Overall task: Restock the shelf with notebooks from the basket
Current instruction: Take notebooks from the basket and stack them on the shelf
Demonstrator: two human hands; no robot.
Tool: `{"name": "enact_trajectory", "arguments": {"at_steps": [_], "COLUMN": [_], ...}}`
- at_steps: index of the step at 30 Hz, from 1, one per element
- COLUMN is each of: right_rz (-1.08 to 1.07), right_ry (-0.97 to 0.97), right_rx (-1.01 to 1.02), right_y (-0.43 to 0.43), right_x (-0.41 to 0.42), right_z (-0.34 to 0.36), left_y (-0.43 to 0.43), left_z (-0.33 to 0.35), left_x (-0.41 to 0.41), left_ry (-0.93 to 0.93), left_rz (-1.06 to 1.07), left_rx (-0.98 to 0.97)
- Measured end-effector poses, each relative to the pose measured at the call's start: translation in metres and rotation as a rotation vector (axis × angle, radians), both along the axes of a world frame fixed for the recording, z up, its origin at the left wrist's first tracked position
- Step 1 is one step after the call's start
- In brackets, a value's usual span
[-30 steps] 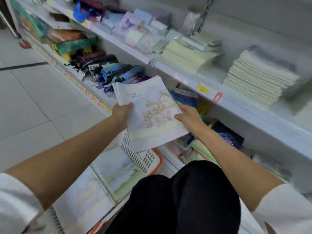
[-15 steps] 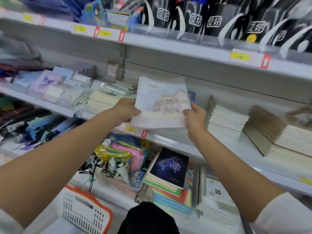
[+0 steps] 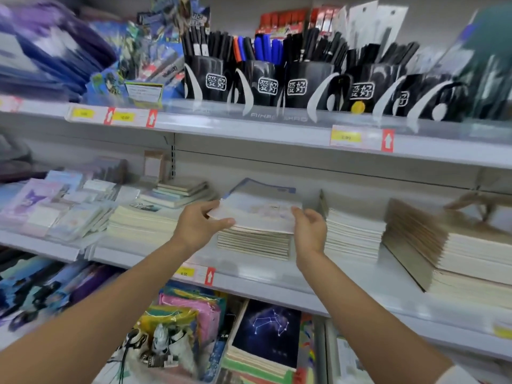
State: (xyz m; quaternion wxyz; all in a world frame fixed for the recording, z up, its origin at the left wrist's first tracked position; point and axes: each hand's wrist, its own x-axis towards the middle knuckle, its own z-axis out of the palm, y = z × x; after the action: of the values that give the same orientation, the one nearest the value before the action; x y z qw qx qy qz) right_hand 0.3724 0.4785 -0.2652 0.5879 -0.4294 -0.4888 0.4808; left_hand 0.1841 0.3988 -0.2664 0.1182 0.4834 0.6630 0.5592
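price tag (image 3: pixel 345 137): print unreadable | purple goods (image 3: pixel 47 48): motion-blurred | notebook (image 3: pixel 260 214): cover drawing blurred | paper stack (image 3: pixel 476 253): cut by edge

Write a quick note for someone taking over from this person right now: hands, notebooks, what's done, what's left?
Left hand: fingers pinch the illustrated notebook at its left edge.
Right hand: holds its right edge.
The notebook is on or just above the stack on the middle shelf, not yet released.
Basket: out of view, so how many remain cannot be told.
Left: let go, square it with the stack, fetch more.
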Motion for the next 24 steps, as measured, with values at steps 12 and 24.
{"name": "enact_trajectory", "arguments": {"at_steps": [12,24], "right_rz": [0.086,-0.111], "right_ry": [-0.604,-0.651], "right_rx": [0.391,0.381], "right_y": [0.041,0.082], "right_x": [0.002,-0.016], "right_z": [-0.022,-0.041], "left_y": [0.055,0.106], "left_z": [-0.012,-0.019], "left_x": [-0.029,-0.059], "left_ry": [0.185,-0.002], "left_rz": [0.065,-0.058], "left_rx": [0.062,0.105]}}
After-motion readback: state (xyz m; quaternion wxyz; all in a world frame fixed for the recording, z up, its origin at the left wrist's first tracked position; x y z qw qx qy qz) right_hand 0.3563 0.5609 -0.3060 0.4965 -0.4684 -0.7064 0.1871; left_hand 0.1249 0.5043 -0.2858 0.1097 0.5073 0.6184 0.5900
